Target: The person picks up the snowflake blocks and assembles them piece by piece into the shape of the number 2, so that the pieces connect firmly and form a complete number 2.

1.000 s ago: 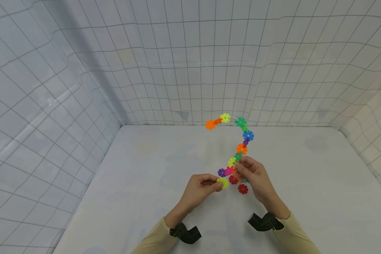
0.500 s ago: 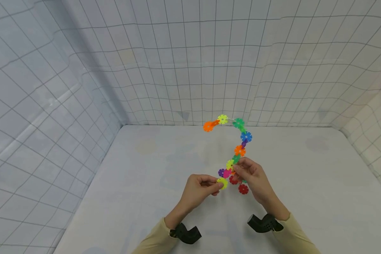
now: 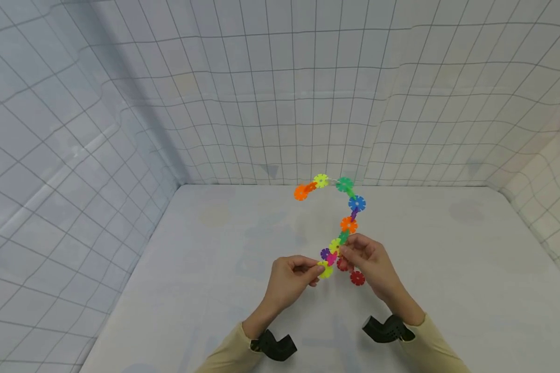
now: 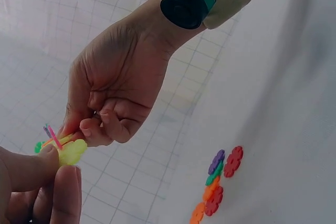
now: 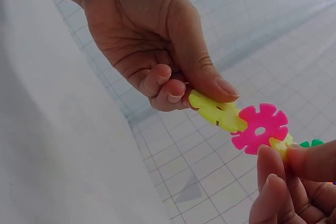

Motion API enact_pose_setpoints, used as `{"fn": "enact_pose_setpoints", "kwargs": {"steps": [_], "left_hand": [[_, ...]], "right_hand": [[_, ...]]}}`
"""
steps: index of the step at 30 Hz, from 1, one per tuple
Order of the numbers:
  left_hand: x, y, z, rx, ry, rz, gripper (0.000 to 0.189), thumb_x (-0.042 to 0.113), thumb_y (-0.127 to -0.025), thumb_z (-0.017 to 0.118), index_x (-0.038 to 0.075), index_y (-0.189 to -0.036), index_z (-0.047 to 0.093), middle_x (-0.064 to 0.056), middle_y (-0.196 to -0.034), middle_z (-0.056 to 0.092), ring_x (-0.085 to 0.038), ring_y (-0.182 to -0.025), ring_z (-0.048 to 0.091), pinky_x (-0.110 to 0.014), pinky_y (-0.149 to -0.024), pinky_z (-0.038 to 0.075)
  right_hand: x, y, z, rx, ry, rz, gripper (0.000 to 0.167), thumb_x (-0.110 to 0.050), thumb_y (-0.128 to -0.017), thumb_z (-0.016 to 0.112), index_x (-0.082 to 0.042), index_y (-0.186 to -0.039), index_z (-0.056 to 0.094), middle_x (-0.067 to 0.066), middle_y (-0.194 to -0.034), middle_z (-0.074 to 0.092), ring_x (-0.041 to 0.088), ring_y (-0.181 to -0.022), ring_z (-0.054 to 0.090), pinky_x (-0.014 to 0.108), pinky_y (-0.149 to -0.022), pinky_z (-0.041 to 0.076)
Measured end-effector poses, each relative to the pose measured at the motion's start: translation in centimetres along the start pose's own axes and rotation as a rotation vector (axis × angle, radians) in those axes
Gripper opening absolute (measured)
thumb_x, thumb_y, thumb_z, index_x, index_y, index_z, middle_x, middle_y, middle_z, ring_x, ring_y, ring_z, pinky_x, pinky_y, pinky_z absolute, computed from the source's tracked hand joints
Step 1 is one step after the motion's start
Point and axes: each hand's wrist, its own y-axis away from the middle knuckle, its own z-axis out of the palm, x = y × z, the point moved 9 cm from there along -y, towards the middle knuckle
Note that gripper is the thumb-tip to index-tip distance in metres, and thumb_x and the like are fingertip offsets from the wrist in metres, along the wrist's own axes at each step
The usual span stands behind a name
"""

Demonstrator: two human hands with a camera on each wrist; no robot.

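The chain of flower discs (image 3: pixel 353 203) is held up in front of the person, curving away from the right hand (image 3: pixel 372 261), and over the last second it has swung down and to the left, bringing its pink disc (image 5: pixel 270 120) closer to the yellow disc (image 5: pixel 212 109) in the left hand (image 3: pixel 287 282). The right-wrist view now shows the edges of those two discs meeting, so joining the yellow piece onto the chain's near end looks under way; whether the slots have fully seated, I cannot tell. The left hand has barely moved, its thumb and forefinger closed in a pinch on that yellow disc, the other fingers curled. The right hand is just as closed, pinching the chain beside the pink disc. Loose pieces lie on the tabletop (image 3: pixel 214 290), among them a purple disc (image 4: pixel 216 163) and two red discs (image 4: pixel 233 161), no hand touching them.
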Motion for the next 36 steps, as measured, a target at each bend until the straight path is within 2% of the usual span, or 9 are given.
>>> {"fn": "enact_pose_setpoints", "kwargs": {"steps": [4,9,12,17,20,23,30,34,36], "left_hand": [[0.2,0.2,0.1,0.034,0.044,0.001,0.012,0.008,-0.083,0.073,-0.004,-0.085,0.071,-0.014,-0.069,0.068,-0.020,-0.056,0.065,-0.030,-0.054,0.055],[0.2,0.2,0.2,0.052,0.073,-0.038,0.009,0.001,-0.083,0.071,-0.007,-0.081,0.068,-0.015,-0.066,0.066,-0.026,-0.054,0.065,-0.032,-0.053,0.055],[1.0,0.4,0.2,0.060,0.079,-0.050,0.008,-0.003,-0.084,0.069,-0.009,-0.080,0.066,-0.018,-0.066,0.065,-0.028,-0.054,0.065,-0.033,-0.054,0.055],[2.8,0.8,0.1,0.077,0.102,-0.022,0.010,-0.005,-0.084,0.067,-0.012,-0.079,0.064,-0.022,-0.065,0.064,-0.027,-0.053,0.065,-0.033,-0.054,0.055],[2.9,0.9,0.1,0.097,0.122,-0.001,0.009,-0.005,-0.084,0.067,-0.012,-0.079,0.064,-0.023,-0.065,0.064,-0.024,-0.052,0.065,-0.033,-0.053,0.055],[2.6,1.0,0.1,0.122,0.144,0.011,0.009,-0.005,-0.085,0.067,-0.012,-0.080,0.064,-0.024,-0.066,0.064,-0.020,-0.052,0.065,-0.032,-0.054,0.055],[-0.5,0.7,0.2,0.165,0.208,-0.001,0.008,-0.003,-0.086,0.067,-0.010,-0.081,0.064,-0.021,-0.067,0.065,-0.015,-0.053,0.064,-0.034,-0.055,0.056],[-0.5,0.4,0.2,0.120,0.238,0.039,0.014,0.003,-0.086,0.069,-0.010,-0.083,0.065,-0.022,-0.068,0.065,-0.015,-0.053,0.065,-0.035,-0.054,0.056],[0.3,0.4,0.3,0.078,0.239,0.050,0.014,0.002,-0.087,0.068,-0.011,-0.083,0.065,-0.023,-0.069,0.065,-0.022,-0.055,0.066,-0.036,-0.054,0.056]], "right_hand": [[-0.2,0.2,0.2,0.010,-0.027,-0.006,0.016,-0.005,-0.092,0.062,0.010,-0.094,0.055,0.018,-0.073,0.060,0.022,-0.061,0.058,0.027,-0.059,0.053],[-0.3,0.3,0.6,0.034,-0.056,0.011,0.017,-0.004,-0.091,0.062,0.010,-0.093,0.054,0.017,-0.072,0.059,0.022,-0.061,0.059,0.028,-0.060,0.054],[-0.3,0.4,0.7,0.050,-0.059,0.020,0.017,-0.004,-0.091,0.063,0.010,-0.093,0.054,0.018,-0.072,0.059,0.025,-0.061,0.059,0.028,-0.060,0.054],[-0.3,0.5,0.7,0.069,-0.063,0.022,0.017,-0.004,-0.090,0.064,0.010,-0.092,0.055,0.021,-0.073,0.059,0.028,-0.061,0.059,0.029,-0.060,0.054],[-0.3,0.5,0.7,0.080,-0.076,0.011,0.017,-0.004,-0.090,0.064,0.010,-0.091,0.055,0.021,-0.071,0.058,0.027,-0.060,0.058,0.027,-0.058,0.053],[-0.5,0.6,0.8,0.095,-0.089,0.000,0.017,-0.004,-0.090,0.065,0.010,-0.091,0.055,0.018,-0.070,0.058,0.025,-0.059,0.058,0.025,-0.056,0.052],[-0.9,0.6,1.1,0.111,-0.073,-0.020,0.018,-0.004,-0.090,0.064,0.010,-0.091,0.055,0.017,-0.069,0.059,0.018,-0.057,0.058,0.025,-0.054,0.051],[-0.8,0.5,0.9,0.092,-0.051,-0.006,0.017,-0.005,-0.090,0.065,0.009,-0.091,0.056,0.017,-0.070,0.060,0.022,-0.059,0.059,0.026,-0.056,0.052],[-0.8,0.5,0.8,0.082,-0.039,0.004,0.018,-0.006,-0.090,0.065,0.009,-0.092,0.056,0.017,-0.071,0.061,0.022,-0.060,0.060,0.027,-0.058,0.053]]}}
